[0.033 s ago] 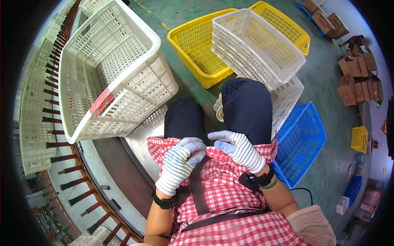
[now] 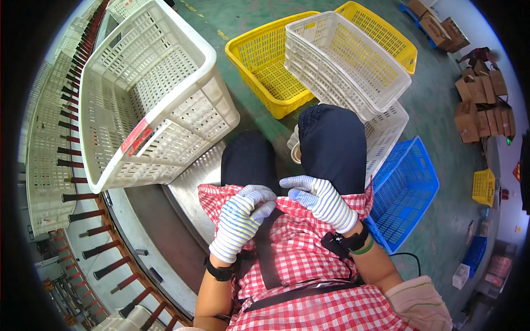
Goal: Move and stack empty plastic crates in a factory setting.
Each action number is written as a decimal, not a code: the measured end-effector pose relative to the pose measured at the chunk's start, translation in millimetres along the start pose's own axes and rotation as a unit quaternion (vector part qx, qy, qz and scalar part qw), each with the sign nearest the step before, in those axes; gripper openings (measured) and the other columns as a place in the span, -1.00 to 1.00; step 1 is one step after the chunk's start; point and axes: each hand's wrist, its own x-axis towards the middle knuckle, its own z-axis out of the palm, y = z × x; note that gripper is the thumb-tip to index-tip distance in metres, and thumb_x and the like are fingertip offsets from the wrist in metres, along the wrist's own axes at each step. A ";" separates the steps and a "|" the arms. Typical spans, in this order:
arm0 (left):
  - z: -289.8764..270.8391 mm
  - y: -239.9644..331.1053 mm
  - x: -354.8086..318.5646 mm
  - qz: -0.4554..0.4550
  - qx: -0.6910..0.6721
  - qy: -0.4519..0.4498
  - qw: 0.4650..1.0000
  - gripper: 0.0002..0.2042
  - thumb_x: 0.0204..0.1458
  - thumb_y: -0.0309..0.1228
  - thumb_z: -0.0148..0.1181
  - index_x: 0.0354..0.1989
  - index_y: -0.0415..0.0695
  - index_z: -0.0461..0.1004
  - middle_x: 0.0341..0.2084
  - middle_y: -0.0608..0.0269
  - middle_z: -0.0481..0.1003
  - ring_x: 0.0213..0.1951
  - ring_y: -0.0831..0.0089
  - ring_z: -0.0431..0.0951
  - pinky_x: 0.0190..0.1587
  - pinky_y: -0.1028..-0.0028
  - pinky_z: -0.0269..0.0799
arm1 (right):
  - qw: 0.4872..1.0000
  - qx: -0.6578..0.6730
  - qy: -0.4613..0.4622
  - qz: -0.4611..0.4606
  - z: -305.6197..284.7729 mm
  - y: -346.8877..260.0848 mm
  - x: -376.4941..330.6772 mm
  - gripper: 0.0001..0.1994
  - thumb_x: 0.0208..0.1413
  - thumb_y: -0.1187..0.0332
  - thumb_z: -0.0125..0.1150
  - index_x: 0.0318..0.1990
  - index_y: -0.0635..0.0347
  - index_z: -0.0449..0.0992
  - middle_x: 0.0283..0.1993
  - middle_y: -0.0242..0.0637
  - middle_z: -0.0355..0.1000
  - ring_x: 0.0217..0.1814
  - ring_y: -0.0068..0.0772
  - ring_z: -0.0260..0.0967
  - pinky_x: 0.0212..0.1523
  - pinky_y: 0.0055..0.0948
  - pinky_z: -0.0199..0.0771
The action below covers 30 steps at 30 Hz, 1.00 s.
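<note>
At the apron (image 2: 298, 234), I can't tell whether left grip (image 2: 241, 220) or right grip (image 2: 323, 203) pinches it. Handles (image 2: 111, 267) have edged along, untouched.

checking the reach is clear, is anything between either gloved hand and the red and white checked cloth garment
Nothing visible beyond the striped knit gloves: the left hand and right hand are both over the checked cloth garment. A flat black strap runs down it beside the left hand, blocking neither.

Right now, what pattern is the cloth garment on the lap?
The cloth garment has red and white checks, best in head view.
</note>
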 end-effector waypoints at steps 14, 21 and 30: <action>-16.1 -18.8 -2.9 -0.158 -0.261 0.195 0.932 -0.91 0.04 -0.53 0.04 -0.28 -0.19 0.39 -0.54 0.34 0.45 -0.59 0.71 0.33 -0.52 0.69 0.27 | 0.999 -0.041 -0.003 -0.008 -1.1 0.0 5.5 -0.72 0.12 0.43 0.02 -0.03 0.33 0.40 -0.14 -0.26 0.44 -0.15 -0.58 0.34 -0.11 -0.60 0.32; -22.6 -27.5 -7.4 -0.142 -0.271 0.224 0.925 -0.92 0.04 -0.53 0.06 -0.29 -0.19 0.40 -0.50 0.28 0.48 -0.63 0.71 0.33 -0.55 0.70 0.27 | 0.999 -0.038 -0.001 -0.009 -0.3 -0.7 6.5 -0.73 0.13 0.43 0.01 -0.03 0.32 0.40 -0.15 -0.26 0.43 -0.14 -0.57 0.34 -0.10 -0.61 0.32; -15.3 -6.9 -3.7 0.019 -0.097 0.061 0.993 -0.59 -0.15 -0.61 0.18 -0.04 -0.11 0.39 -0.08 0.23 0.41 -0.50 0.67 0.36 -0.40 0.61 0.34 | 1.000 -0.013 0.010 0.013 -3.7 -2.2 8.7 -0.73 0.13 0.44 0.01 -0.03 0.35 0.39 -0.13 -0.26 0.42 -0.11 -0.56 0.34 -0.06 -0.60 0.33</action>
